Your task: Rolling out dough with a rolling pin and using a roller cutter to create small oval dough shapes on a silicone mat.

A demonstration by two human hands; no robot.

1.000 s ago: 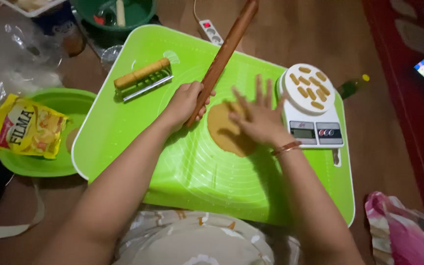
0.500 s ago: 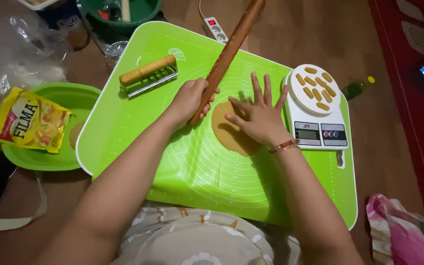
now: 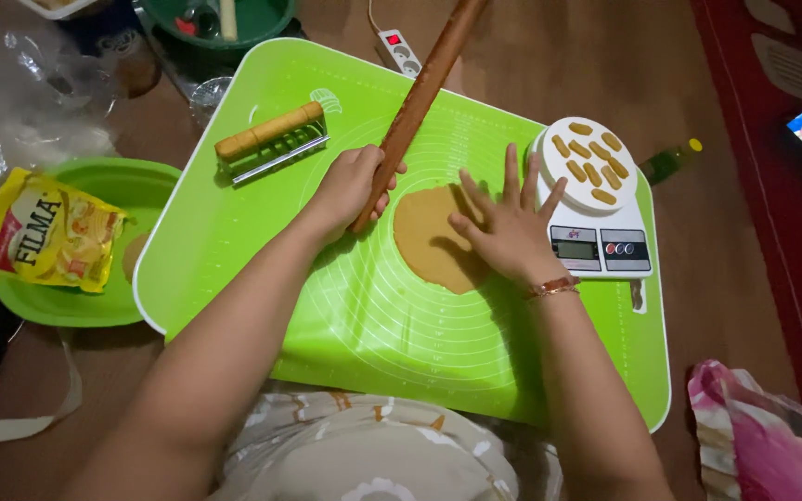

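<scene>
Lying beneath everything, green mat, then long wooden rolling pin being gripped by left hand with fingers clamped round it, flat dough disc being pressed under right hand, fingers spread apart.

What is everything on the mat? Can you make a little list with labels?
left hand: left hand grips the rolling pin, tilted, its low end on the mat
right hand: right hand lies flat on the dough, fingers spread
mat: green mat with ring lines
scale: white scale at the mat's right edge, small dough sticks on its plate
cutter: wood-handled cutter on the mat's upper left
plate: green plate left of the mat, yellow packet on it
</scene>
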